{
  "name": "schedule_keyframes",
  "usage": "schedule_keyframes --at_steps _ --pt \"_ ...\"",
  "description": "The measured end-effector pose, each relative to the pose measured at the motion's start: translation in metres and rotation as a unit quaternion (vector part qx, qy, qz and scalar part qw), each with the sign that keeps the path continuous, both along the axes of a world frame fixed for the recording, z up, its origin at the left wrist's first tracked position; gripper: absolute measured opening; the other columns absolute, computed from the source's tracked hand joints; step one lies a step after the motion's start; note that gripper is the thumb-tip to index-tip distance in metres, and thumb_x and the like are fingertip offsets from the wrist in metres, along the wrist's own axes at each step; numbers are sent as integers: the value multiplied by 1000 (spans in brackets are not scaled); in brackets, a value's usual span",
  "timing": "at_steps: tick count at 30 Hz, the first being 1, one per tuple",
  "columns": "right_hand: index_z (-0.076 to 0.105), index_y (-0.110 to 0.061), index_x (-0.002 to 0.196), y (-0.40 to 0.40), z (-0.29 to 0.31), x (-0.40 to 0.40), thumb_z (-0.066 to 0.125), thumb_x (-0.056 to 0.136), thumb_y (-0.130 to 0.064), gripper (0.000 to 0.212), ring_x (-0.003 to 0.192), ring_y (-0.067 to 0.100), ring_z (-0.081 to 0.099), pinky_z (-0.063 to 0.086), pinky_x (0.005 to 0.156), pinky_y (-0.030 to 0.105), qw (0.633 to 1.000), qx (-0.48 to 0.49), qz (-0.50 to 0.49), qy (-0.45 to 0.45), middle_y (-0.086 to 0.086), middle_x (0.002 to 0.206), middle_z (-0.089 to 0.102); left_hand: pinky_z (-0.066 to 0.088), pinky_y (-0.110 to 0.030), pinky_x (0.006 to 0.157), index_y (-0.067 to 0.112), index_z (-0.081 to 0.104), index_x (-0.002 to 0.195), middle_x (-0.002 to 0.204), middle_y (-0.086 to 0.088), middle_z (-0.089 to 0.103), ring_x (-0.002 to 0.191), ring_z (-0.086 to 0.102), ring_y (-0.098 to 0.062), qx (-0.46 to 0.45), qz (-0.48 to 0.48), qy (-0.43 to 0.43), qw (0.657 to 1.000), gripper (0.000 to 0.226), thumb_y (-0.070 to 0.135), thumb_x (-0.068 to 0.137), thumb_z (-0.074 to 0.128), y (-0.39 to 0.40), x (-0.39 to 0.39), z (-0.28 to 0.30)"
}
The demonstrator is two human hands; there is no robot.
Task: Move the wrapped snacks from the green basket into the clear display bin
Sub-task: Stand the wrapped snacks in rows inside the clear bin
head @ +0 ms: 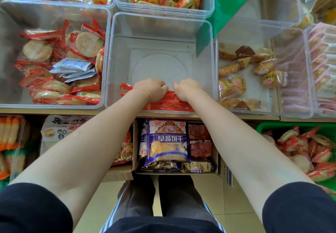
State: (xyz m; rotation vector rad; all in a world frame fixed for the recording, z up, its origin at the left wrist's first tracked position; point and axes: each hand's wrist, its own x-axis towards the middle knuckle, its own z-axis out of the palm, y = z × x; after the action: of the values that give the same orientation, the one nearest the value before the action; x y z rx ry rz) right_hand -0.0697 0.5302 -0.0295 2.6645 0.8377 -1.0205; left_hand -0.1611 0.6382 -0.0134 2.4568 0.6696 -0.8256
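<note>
The fingers of the left hand (151, 89) are curled downward, and they press or grip the red-wrapped rice crackers (169, 102) that lie in a row along the near wall of the clear display bin (160, 25); the fingertips are hidden under the knuckles, so I cannot tell how many packs they hold. The fingers of the right hand (185, 89) are curled in the same way over the same row, just beside the left hand, and the two hands are almost touching. The packs are probably light, with a thin and slippery film outside and a stiff round cracker inside that may break if it is squeezed hard. For this reason it seems better to take them by the flat sides in a loose handful, or by the crimped ends of the wrapper, and not to press them from above. The rest of the bin floor is bare, so the job looks to be at its beginning. More packs of the same kind wait in the green basket (269, 126) low at the right, well apart from the hands. The neighbouring bin on the left (54, 5) already has the same crackers, and the bin on the right (261, 25) holds small wrapped breads. Below the shelf stands a cardboard box (135, 141) with a purple biscuit bag (168, 141).
</note>
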Motion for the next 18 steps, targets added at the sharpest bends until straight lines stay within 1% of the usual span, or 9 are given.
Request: schedule_keyframes --at_steps 2,4,6,8,10,12,13,15,18 --pt "60 -12 121 2 3 -3 21 104 -33 48 112 34 56 45 85 38 1000 1 -19 0 15 124 60 40 -38 95 25 59 122 132 -9 58 119 53 -29 -6 1 1 1000 45 44 100 26 2 -4 -1" --pt "58 -10 124 1 4 -1 22 105 -32 46 113 35 55 45 87 39 999 17 -32 8 16 125 59 42 -40 99 25 59 125 132 -9 58 120 52 -29 -23 1 3 1000 48 47 101 23 3 -7 -1" --pt "58 -6 124 0 7 2 22 106 -32 48 114 36 55 46 91 40 998 43 -40 7 19 125 59 42 -39 97 24 59 125 132 -9 59 120 52 -30 -22 5 -9 1000 50 48 102 21 7 -9 2" --pt "59 -4 122 0 11 7 23 106 -32 48 113 36 56 46 94 41 997 74 -29 4 20 125 60 39 -39 94 25 59 123 131 -9 58 120 52 -30 12 12 -19 1000 49 47 101 21 14 -10 7" --pt "59 -10 128 3 14 9 23 105 -39 52 122 33 52 41 100 40 992 118 -29 41 16 135 57 36 -43 100 27 58 124 133 -8 58 123 51 -30 41 10 0 999 51 50 99 21 25 -12 7" --pt "54 -21 136 6 18 6 27 103 -46 50 130 27 47 37 104 40 985 141 -2 101 7 143 52 38 -46 105 28 58 127 134 -6 57 124 51 -29 36 8 39 999 57 57 96 19 34 -18 4" --pt "52 -26 138 8 18 2 28 102 -49 49 131 25 46 37 105 40 983 134 18 124 3 144 51 38 -47 105 28 57 129 135 -5 57 125 51 -29 28 5 56 998 61 61 95 19 37 -21 2" --pt "52 -30 139 9 18 -5 27 101 -54 52 132 25 46 37 105 40 983 93 52 146 0 144 51 38 -46 105 27 55 131 136 -5 57 125 51 -28 24 -2 76 997 65 64 94 18 37 -24 1" --pt "57 -27 134 10 16 -8 26 100 -58 56 125 25 51 42 99 39 988 67 67 120 1 138 56 36 -43 100 23 54 132 136 -6 56 125 51 -27 42 -16 99 994 71 66 94 14 33 -24 3"
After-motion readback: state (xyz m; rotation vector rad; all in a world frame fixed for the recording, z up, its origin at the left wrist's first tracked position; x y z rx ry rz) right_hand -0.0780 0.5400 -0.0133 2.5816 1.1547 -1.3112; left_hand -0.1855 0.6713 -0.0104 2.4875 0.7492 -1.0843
